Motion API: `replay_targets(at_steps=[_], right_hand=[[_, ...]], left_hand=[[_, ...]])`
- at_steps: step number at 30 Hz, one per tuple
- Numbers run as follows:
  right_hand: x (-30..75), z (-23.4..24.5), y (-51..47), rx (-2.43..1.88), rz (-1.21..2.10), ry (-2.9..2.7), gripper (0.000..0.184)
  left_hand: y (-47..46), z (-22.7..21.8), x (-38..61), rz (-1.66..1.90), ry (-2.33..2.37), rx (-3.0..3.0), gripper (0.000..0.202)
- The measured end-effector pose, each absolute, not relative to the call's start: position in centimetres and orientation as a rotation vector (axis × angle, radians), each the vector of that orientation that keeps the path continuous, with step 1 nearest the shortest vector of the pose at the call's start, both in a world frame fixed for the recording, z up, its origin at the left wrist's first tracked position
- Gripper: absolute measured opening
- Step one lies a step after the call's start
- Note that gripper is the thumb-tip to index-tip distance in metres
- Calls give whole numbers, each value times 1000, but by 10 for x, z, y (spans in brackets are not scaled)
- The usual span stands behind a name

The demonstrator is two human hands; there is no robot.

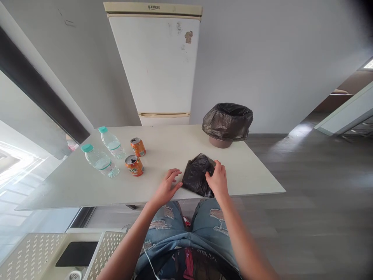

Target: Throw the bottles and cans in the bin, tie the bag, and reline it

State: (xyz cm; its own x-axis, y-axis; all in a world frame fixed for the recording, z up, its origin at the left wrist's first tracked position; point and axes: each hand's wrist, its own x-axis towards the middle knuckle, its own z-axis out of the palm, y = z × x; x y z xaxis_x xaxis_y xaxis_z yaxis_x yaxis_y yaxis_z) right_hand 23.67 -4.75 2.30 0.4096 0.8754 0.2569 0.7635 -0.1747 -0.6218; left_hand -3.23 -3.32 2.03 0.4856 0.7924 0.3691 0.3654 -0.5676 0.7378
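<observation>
A black plastic bag (198, 177), folded into a rough square, lies on the white table (169, 140) near its front edge. My right hand (218, 179) pinches the bag's right side between thumb and fingers. At the left side of it, my left hand (169, 186) has its fingers apart, with the thumb by the bag's lower left edge. Farther back on the right stands a brown bin (220, 143), lined with another black bag (229, 126) that is folded over its rim.
Two orange cans (134, 166) and two clear bottles (101, 161) with green caps stand on the table's left half. A white fridge (157, 62) is behind the table. A cream drawer unit (55, 256) is at lower left.
</observation>
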Motion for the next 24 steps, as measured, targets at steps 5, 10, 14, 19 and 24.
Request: replay_targets(at_steps=[5,10,14,19,24], right_hand=[[231,40,-57,-1685,-117,-1609,44],[237,42,-37,-1518,138,-2208,49],[240,24,-20,-1733,200,-2353,58],[238,13,-19,-1799,140,-2356,60],[244,20,-15,-1784,213,-2403,60]], left_hand=[[-54,37,0,1105,1204,2373,32],[-58,34,58,800,1211,2631,58],[-49,1,73,532,1331,2671,86],[-46,-17,67,483,1353,2712,90],[-45,-13,66,446,1343,2719,91]])
